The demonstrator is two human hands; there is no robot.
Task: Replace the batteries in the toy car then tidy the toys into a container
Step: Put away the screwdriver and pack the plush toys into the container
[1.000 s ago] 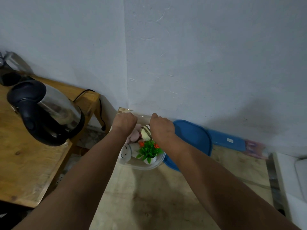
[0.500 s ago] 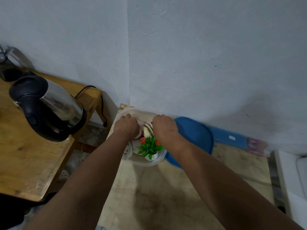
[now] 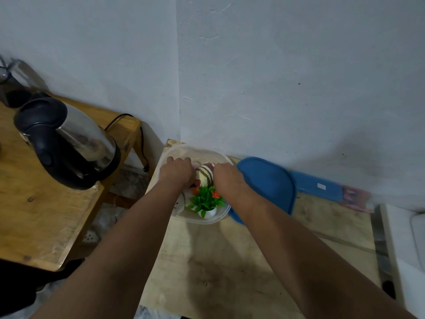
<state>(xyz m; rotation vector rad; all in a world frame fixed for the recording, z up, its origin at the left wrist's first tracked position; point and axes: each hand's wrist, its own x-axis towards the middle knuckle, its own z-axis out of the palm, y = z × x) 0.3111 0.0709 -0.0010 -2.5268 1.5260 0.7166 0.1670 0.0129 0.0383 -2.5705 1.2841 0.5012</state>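
One container, seemingly several toys

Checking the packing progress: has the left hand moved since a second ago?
Yes. The left hand has gone down into the clear container, judged against its rim.

Both hands, left and right, have sunk from the rim deeper into the container, down among the toys.
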